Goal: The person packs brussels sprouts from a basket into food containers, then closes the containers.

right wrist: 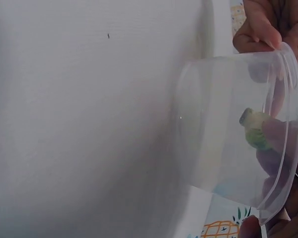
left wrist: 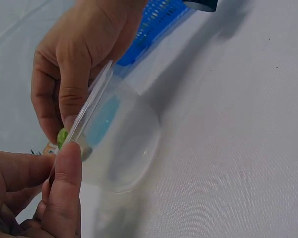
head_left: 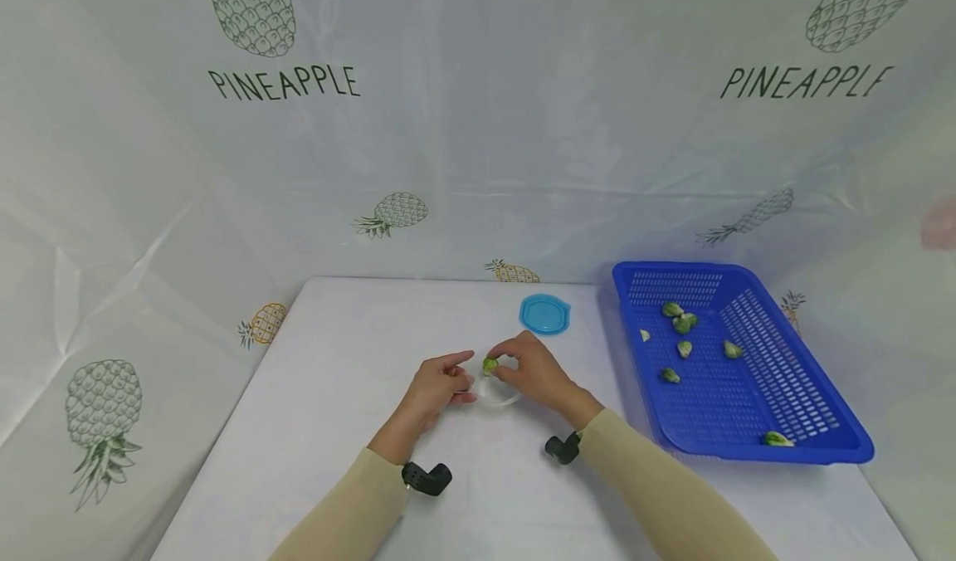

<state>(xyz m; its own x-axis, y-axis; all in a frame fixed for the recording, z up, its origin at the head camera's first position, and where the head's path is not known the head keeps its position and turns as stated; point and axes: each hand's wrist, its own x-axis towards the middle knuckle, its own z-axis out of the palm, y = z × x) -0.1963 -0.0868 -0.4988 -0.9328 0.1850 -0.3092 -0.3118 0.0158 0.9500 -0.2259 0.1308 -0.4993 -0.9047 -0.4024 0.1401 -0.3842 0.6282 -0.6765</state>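
A clear plastic container (head_left: 499, 395) stands on the white table between both hands. My left hand (head_left: 441, 387) pinches its rim, with the thumb outside the wall in the left wrist view. My right hand (head_left: 534, 370) holds a small green Brussels sprout (head_left: 490, 365) between thumb and fingers at the container's mouth. Through the clear wall in the right wrist view, the sprout (right wrist: 257, 130) shows inside the rim, its cut stem towards the container's bottom. No other sprout can be made out in the container (right wrist: 213, 129).
A round blue lid (head_left: 544, 314) lies behind the container. To the right stands a blue perforated basket (head_left: 747, 453) with several sprouts (head_left: 684, 323) spread in it. A white sheet printed with pineapples hangs behind the table (head_left: 336, 329).
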